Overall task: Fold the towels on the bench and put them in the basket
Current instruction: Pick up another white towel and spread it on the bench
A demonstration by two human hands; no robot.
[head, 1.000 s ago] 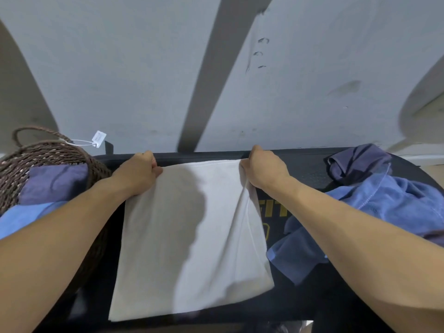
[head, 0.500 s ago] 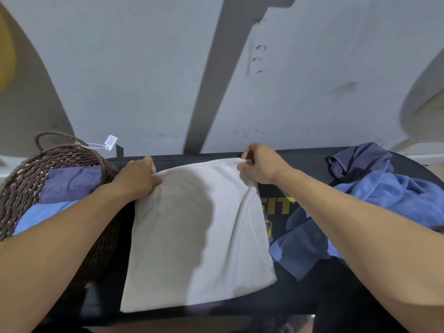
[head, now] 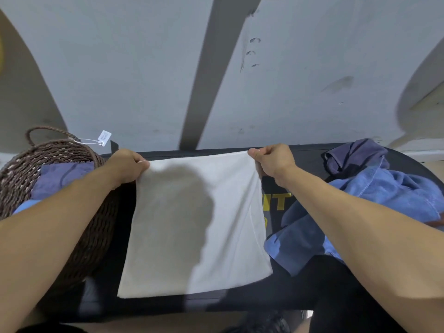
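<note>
A white towel (head: 192, 224) lies spread on the black bench (head: 310, 155), reaching from its far edge to its near edge. My left hand (head: 127, 164) pinches the towel's far left corner. My right hand (head: 274, 159) pinches the far right corner, and the far edge runs taut between them. A brown woven basket (head: 48, 152) stands at the left with folded purple and blue towels (head: 60, 174) inside. A heap of unfolded blue towels (head: 384, 195) and a purple towel (head: 353, 157) lies on the bench at the right.
A grey wall (head: 144, 68) rises right behind the bench. A white tag (head: 105, 138) hangs from the basket's handle. Yellow lettering (head: 278, 203) shows on the bench between the white towel and the blue heap.
My hands have drawn apart along the far edge, pulling the towel's top flat and wider. The bunched fold near my right hand has smoothed out.
</note>
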